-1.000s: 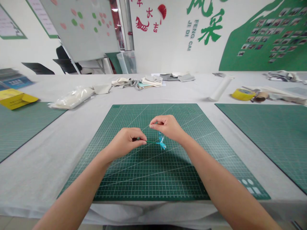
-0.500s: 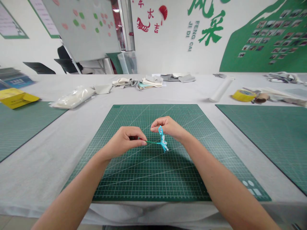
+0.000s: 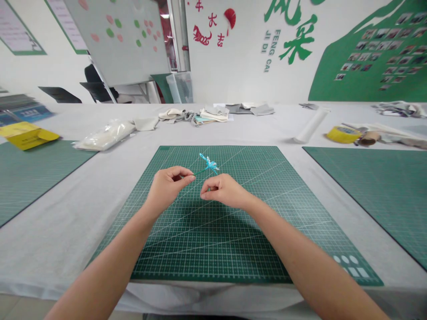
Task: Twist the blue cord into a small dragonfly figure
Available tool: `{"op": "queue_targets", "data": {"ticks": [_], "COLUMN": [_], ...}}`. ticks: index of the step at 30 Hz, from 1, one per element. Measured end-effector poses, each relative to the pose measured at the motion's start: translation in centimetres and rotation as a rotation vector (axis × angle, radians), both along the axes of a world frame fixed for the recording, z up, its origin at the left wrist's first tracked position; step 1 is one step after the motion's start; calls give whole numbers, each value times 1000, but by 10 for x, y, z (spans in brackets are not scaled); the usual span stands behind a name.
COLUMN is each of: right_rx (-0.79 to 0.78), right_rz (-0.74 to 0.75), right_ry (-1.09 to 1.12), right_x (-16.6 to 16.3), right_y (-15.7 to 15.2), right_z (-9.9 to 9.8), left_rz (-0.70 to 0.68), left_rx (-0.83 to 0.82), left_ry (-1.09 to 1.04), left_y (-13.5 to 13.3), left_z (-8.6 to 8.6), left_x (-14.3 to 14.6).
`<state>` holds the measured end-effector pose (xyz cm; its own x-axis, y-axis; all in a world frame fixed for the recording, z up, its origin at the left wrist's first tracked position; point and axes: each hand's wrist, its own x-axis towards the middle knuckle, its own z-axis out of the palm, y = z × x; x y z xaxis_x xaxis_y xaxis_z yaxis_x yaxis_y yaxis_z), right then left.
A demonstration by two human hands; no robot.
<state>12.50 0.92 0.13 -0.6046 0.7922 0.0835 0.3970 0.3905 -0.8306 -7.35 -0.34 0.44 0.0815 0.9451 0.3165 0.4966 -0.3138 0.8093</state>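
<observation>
My left hand [image 3: 168,184] pinches the thin green stem of a small blue and white pipe-cleaner flower [image 3: 208,162], whose head points away from me above the green cutting mat [image 3: 233,249]. My right hand [image 3: 223,192] hovers just in front of the stem with its fingers curled in a loose fist. It no longer touches the flower head, and I cannot make out anything inside it.
Two more green mats lie at the left [image 3: 30,173] and right [image 3: 383,186]. Farther back lie a yellow box [image 3: 28,135], a clear plastic bag [image 3: 103,134], folded cloth pieces [image 3: 213,113], a white roll [image 3: 312,125] and yellow tape [image 3: 343,134].
My right hand let go of the flower head and dropped toward me. My left hand swung the stem so the flower now points away, farther up the mat.
</observation>
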Motion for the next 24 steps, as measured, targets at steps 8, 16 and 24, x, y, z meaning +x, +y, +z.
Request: {"op": "queue_targets", "data": {"ticks": [8, 16, 24], "right_rx": [82, 196, 404], "right_rz": [26, -26, -177], "right_ry": [-16, 52, 28], "right_x": [-3, 2, 9], "right_y": [-9, -12, -5], "right_z": [3, 11, 14], "left_rz": [75, -20, -163], "left_rx": [50, 134, 186], "left_ry": [198, 451, 570], "left_y": [-1, -7, -10], "left_z": [-2, -4, -3], "left_x": [2, 7, 11]}}
